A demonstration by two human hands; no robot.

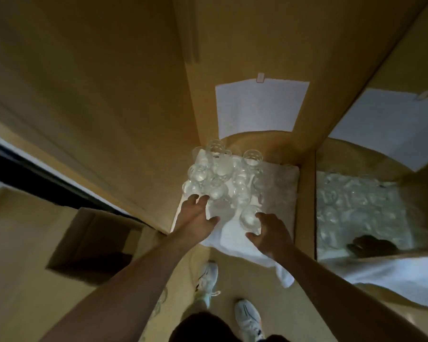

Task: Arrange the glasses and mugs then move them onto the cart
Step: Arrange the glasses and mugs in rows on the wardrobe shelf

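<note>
Several clear glasses and glass mugs (220,174) stand crowded on a white cloth (235,235) on a shelf inside a wooden cabinet. My left hand (198,213) reaches over the cloth with spread fingers, its fingertips touching the nearest glasses at the left. My right hand (269,233) curls around the near side of a single clear glass (249,218) at the front of the group. The picture is blurred and dim.
Wooden cabinet walls (306,193) close in the shelf on the left and right. A mirrored panel (368,206) on the right reflects the glasses. A white sheet of paper (259,107) hangs on the back wall. An open cardboard box (92,243) sits lower left. My shoes (247,317) are below.
</note>
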